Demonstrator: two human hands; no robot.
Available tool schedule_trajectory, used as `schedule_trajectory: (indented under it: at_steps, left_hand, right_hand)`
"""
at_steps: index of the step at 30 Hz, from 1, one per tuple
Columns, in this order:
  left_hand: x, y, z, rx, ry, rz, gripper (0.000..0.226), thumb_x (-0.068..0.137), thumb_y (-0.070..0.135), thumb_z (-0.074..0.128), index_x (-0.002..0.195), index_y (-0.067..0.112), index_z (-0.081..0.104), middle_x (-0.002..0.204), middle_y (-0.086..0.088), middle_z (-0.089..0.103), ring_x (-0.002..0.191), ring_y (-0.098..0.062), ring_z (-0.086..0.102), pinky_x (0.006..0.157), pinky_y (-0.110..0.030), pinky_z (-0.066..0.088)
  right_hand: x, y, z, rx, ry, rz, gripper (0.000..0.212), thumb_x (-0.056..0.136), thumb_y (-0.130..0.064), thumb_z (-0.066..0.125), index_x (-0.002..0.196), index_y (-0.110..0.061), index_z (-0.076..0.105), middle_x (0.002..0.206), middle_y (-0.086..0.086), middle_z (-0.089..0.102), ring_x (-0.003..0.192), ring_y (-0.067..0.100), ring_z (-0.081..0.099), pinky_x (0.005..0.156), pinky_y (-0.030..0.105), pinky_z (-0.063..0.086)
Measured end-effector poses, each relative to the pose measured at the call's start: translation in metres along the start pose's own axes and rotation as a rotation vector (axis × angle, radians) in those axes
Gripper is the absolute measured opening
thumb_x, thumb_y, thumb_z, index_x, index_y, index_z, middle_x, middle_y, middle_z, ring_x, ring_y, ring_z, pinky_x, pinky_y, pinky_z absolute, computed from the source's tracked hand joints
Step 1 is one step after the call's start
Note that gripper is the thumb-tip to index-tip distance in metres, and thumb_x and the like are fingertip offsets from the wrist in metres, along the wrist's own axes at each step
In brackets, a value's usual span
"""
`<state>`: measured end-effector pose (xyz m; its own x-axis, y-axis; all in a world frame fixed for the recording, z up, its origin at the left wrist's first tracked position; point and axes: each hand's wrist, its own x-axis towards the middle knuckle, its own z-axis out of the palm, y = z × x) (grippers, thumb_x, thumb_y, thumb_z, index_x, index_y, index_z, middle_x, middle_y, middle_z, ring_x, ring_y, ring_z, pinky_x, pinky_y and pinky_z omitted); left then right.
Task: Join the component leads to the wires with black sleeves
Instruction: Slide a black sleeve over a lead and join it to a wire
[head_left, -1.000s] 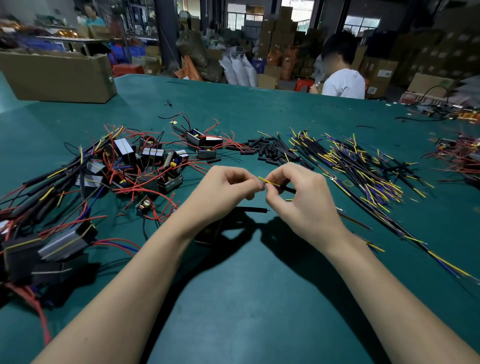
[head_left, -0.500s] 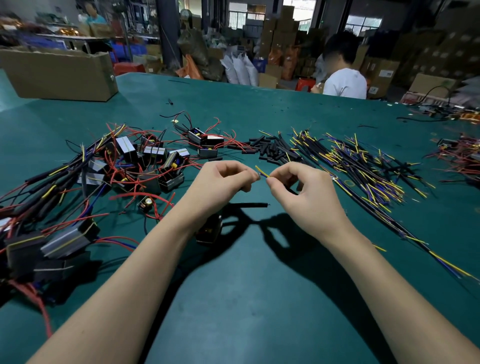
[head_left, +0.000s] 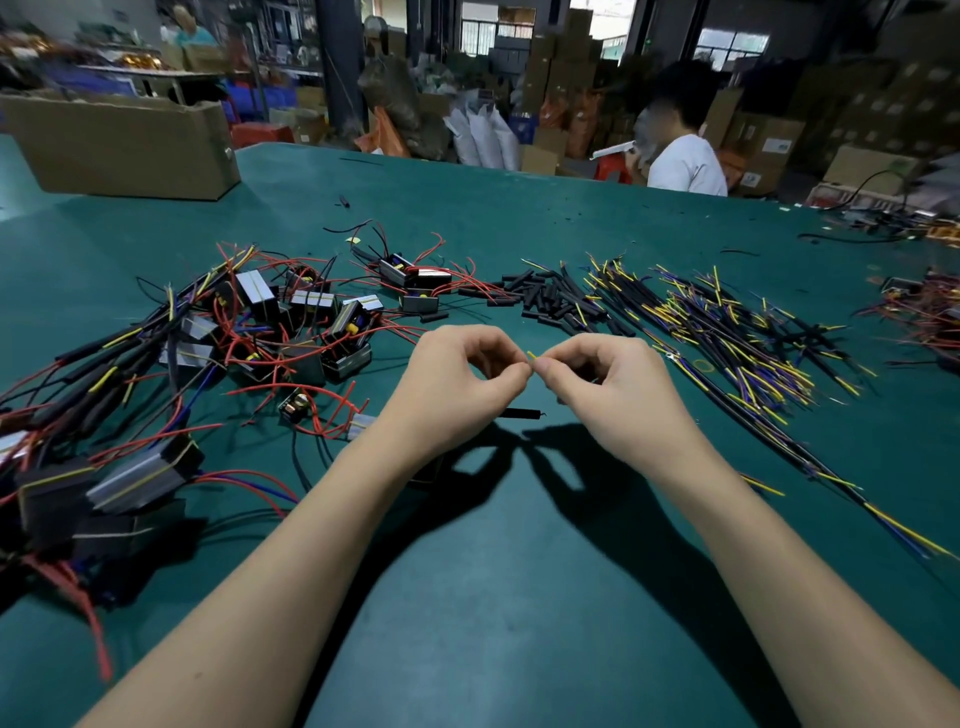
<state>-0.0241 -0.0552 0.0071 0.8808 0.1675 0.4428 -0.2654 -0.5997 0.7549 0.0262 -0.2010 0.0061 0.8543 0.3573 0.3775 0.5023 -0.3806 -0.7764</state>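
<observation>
My left hand (head_left: 457, 384) and my right hand (head_left: 608, 389) meet fingertip to fingertip over the green table, both pinching a thin yellow wire end (head_left: 531, 356) that pokes up between them. A black sleeve (head_left: 519, 413) lies on the table just below the fingertips. A component (head_left: 431, 470) sits mostly hidden under my left wrist. A pile of components with red leads (head_left: 291, 332) lies to the left. Loose black sleeves (head_left: 545, 296) and sleeved yellow and blue wires (head_left: 727, 332) lie at the right.
Finished components with black-sleeved wires (head_left: 104, 467) are heaped at the far left. A cardboard box (head_left: 119, 145) stands at the back left. A person in a white shirt (head_left: 680, 156) sits beyond the table's far edge. More wired parts (head_left: 930, 312) lie far right.
The long yellow stretch and black sleeve seen between my fingers a second ago are gone; my fingertips have closed together and only a short yellow tip shows. Both hands shifted slightly away from me.
</observation>
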Motion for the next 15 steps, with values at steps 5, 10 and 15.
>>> schedule_trajectory:
  at_steps: [5,10,15]
  left_hand:
    - [-0.0035,0.0010,0.0013,0.059,0.012,0.051,0.008,0.079,0.016,0.067,0.071,0.015,0.068,0.068,0.003,0.067,0.069,-0.013,0.063,0.081,-0.037,0.050]
    - [-0.0065,0.0056,0.0024,0.141,-0.014,0.089,0.014,0.074,0.026,0.056,0.073,0.016,0.067,0.071,0.005,0.065,0.074,-0.017,0.062,0.082,-0.050,0.046]
    - [-0.0068,0.0063,0.0019,0.196,-0.023,0.116,0.014,0.073,0.026,0.056,0.071,0.017,0.067,0.071,0.004,0.064,0.071,-0.018,0.061,0.079,-0.049,0.046]
  right_hand:
    - [-0.0004,-0.0006,-0.0020,-0.001,-0.042,0.105,0.023,0.087,-0.028,0.066,0.068,-0.015,0.067,0.062,0.002,0.061,0.061,0.013,0.053,0.066,0.035,0.050]
    - [-0.0015,-0.0016,-0.0025,-0.101,-0.034,0.124,0.029,0.086,-0.031,0.065,0.066,-0.010,0.067,0.059,0.005,0.060,0.056,0.011,0.047,0.056,0.026,0.039]
    - [-0.0013,-0.0004,-0.0027,-0.081,-0.050,0.142,0.028,0.086,-0.029,0.065,0.066,-0.011,0.068,0.063,0.009,0.065,0.060,0.016,0.055,0.062,0.030,0.048]
